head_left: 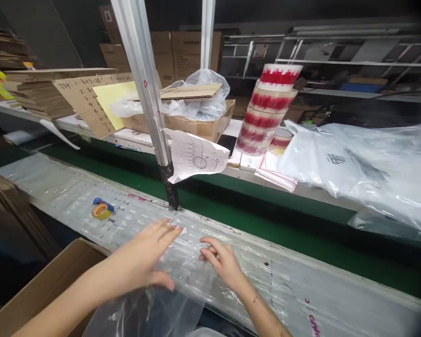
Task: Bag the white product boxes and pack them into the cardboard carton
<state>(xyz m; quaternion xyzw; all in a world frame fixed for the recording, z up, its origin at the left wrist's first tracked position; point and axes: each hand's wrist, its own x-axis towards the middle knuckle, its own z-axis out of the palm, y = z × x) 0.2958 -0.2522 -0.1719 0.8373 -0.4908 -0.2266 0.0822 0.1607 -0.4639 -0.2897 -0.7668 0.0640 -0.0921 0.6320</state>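
My left hand lies flat with fingers stretched out on a clear plastic bag spread over the near ledge. My right hand rests beside it, fingers bent and pressing the same plastic film against the ledge. The bag hangs down toward me between my forearms. An open cardboard box stands under my left forearm.
A small roll of tape lies on the ledge to the left. A metal post with a paper sheet rises just beyond my hands. Past the green belt stand stacked tape rolls, a box of bags, a phone and large plastic bags.
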